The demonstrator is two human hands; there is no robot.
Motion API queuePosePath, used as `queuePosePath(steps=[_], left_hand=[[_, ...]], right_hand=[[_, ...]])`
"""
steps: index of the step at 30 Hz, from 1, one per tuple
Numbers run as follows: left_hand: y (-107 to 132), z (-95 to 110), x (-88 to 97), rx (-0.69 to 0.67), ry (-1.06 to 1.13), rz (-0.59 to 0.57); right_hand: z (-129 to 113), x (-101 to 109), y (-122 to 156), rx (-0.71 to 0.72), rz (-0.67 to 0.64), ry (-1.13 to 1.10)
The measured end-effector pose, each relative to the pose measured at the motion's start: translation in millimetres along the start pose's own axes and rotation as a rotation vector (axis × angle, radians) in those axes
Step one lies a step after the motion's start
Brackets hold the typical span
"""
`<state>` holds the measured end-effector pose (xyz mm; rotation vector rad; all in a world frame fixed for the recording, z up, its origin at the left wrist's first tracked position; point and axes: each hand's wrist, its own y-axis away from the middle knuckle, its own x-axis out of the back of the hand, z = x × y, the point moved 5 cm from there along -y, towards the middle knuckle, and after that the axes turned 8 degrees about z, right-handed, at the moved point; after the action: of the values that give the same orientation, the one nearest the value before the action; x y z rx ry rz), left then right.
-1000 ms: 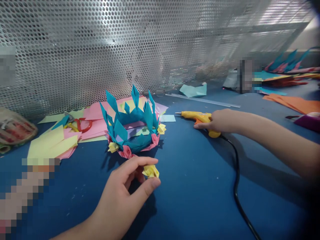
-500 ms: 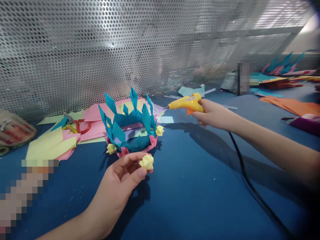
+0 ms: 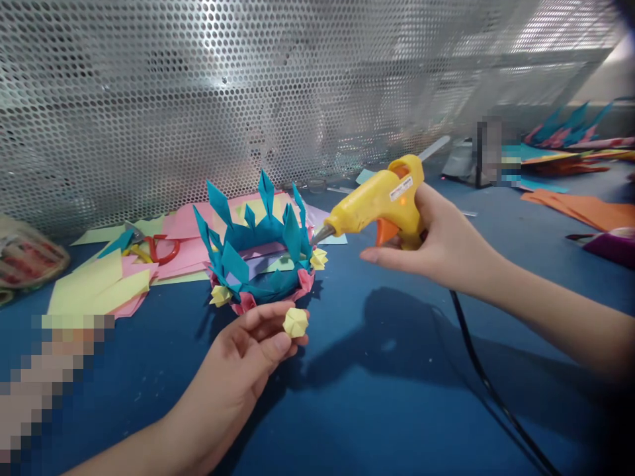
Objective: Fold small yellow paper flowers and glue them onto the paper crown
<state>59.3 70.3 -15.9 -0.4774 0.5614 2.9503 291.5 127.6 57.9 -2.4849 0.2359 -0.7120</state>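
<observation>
Between thumb and fingers, my left hand point(image 3: 243, 360) pinches a small yellow folded-paper star point(image 3: 296, 323) in front of the crown. My right hand point(image 3: 436, 231) is wrapped round the handle of a yellow hot glue gun point(image 3: 380, 198), held above the table. Its metal nozzle points down and left, over the right side of the crown in this view; I cannot tell whether it touches. A clear glue stick point(image 3: 434, 148) sticks out of the gun's back. The blue folded-paper crown point(image 3: 262, 284) stands on the table, with pink pieces and yellow stars around its lower edge.
Pink and yellow paper sheets point(image 3: 89, 284) and red-handled pliers point(image 3: 166, 250) lie to the left. A perforated metal screen point(image 3: 278, 86) stands behind. The gun's black cord point(image 3: 476, 357) runs to the front right. Orange paper point(image 3: 583, 208) lies at right. The far-left arm is pixelated.
My right hand has brought the glue gun up from the table, closer to me, with its nozzle tilted down. The star in my left hand has turned slightly; that hand has barely moved.
</observation>
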Motion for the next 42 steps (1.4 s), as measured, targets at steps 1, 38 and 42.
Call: queuePosePath(steps=[1,38,42], left_hand=[[0,0,0.1,0.005,0.004,-0.002],[-1,1,-1.7,0.021,0.037,-0.013],[-1,1,-1.2,0.018,0.035,-0.015]], right_hand=[[-1,-1,1,0.01,0.004,0.028],[-3,-29,13,0.183,-0.223,0.343],[-3,-28,14,0.188,-0.221,0.347]])
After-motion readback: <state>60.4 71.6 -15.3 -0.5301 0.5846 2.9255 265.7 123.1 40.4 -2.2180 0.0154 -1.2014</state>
